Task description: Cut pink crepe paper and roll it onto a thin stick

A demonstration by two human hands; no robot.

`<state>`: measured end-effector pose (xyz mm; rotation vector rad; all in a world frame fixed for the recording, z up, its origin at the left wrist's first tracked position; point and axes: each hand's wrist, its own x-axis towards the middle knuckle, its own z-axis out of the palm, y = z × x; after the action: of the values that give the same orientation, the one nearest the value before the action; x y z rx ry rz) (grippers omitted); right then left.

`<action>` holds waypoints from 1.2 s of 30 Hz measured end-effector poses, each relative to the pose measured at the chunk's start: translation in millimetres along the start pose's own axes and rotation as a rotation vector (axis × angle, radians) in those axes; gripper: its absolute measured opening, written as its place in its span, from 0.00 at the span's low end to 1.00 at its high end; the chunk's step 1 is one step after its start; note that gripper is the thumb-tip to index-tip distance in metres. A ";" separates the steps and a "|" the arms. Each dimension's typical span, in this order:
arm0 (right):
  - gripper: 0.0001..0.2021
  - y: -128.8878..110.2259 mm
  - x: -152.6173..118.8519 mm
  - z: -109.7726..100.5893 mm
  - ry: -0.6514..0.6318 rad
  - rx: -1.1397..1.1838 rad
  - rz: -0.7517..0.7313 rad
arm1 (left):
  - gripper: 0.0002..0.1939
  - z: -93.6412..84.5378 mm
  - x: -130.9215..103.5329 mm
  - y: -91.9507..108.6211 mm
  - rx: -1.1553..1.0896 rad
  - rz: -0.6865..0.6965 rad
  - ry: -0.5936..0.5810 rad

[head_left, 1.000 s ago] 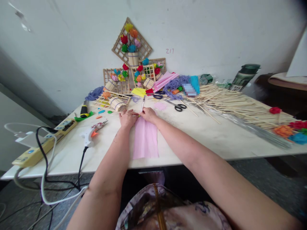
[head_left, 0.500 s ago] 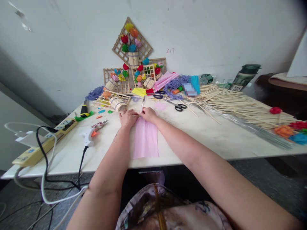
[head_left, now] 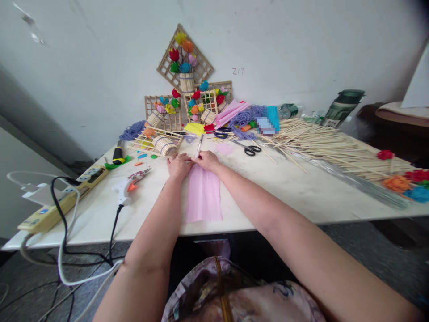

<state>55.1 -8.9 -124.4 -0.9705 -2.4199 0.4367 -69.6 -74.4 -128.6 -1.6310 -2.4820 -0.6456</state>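
A sheet of pink crepe paper (head_left: 203, 197) lies flat on the table, its near end close to the front edge. At its far left corner rests my left hand (head_left: 180, 166), palm down, with the fingers spread and pressing down. My right hand (head_left: 208, 161) is closed on a white pen (head_left: 199, 145), which slants up and away over the paper's far end. The pen's tip is hidden by the fingers. Both hands nearly meet there. Just beyond my left hand lies a small bundled stick basket (head_left: 164, 146) on a stick lattice.
On the left are a hot glue gun (head_left: 124, 190), a yellow-black cutter (head_left: 118, 154) and a power strip (head_left: 56, 210) with cables. Scissors (head_left: 252, 150) and many thin sticks (head_left: 321, 143) lie to the right. Paper-flower lattices (head_left: 204, 67) lean on the wall; a bottle (head_left: 343, 109) stands back right.
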 end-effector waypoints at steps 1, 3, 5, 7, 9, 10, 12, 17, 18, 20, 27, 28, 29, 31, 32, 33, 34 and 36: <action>0.17 -0.2 -0.1 0.1 0.000 -0.003 0.000 | 0.12 -0.1 -0.1 0.2 0.001 -0.001 0.000; 0.17 -0.3 0.1 0.5 0.004 -0.012 -0.001 | 0.12 -0.2 -0.2 0.4 0.005 0.000 0.002; 0.17 -0.2 0.4 1.1 0.012 -0.021 0.001 | 0.12 -0.1 -0.3 0.5 0.006 0.002 0.006; 0.16 0.0 0.5 1.3 0.017 -0.026 0.004 | 0.12 0.2 -0.4 0.4 0.001 0.001 0.011; 0.16 0.0 0.4 1.0 0.019 -0.026 0.005 | 0.12 0.3 -0.5 0.4 -0.007 -0.002 0.013; 0.16 -0.1 0.3 0.8 0.019 -0.024 0.003 | 0.12 0.3 -0.6 0.5 -0.010 -0.004 0.011; 0.16 -0.3 -0.1 0.2 0.018 -0.019 -0.003 | 0.11 -0.1 -0.9 0.8 -0.015 -0.010 0.005; 0.16 -1.1 -0.6 -0.5 0.031 -0.023 0.006 | 0.12 -3.0 -2.4 3.4 -0.010 -0.024 -0.009; 0.16 -1.1 -0.6 -0.5 0.038 -0.024 0.017 | 0.12 -3.8 -2.7 4.1 -0.007 -0.026 -0.012; 0.16 -1.0 -0.4 -0.4 0.055 -0.015 0.040 | 0.13 -5.0 -3.2 5.0 0.000 -0.024 -0.017; 0.15 1.9 2.8 2.4 0.053 0.088 0.026 | 0.13 -5.4 -3.5 4.5 0.020 -0.015 -0.034; 0.15 2.3 3.1 2.9 0.044 0.094 0.020 | 0.14 -5.1 -3.2 4.1 0.023 -0.014 -0.036; 0.15 2.6 3.3 3.2 0.036 0.095 0.016 | 0.14 -4.8 -2.9 3.7 0.026 -0.015 -0.038; 0.16 2.5 3.1 3.4 0.027 0.085 0.013 | 0.15 -4.7 -1.7 2.4 0.030 -0.017 -0.048; 0.16 2.2 2.7 3.2 0.026 0.076 0.013 | 0.15 -5.1 -0.9 1.5 0.034 -0.017 -0.062; 0.16 1.6 2.3 2.8 0.026 0.064 0.016 | 0.15 -5.7 -0.1 0.6 0.039 -0.017 -0.083; 0.17 0.9 1.9 2.3 0.025 0.051 0.020 | 0.15 -6.6 0.7 -0.5 0.048 -0.015 -0.114; 0.17 -0.6 1.1 1.2 0.022 0.023 0.027 | 0.16 -9.4 1.8 -2.8 0.075 -0.006 -0.190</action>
<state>53.4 -8.6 -124.8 -0.9945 -2.3795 0.4600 -74.2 -77.6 -120.3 -1.7326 -2.6060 -0.4096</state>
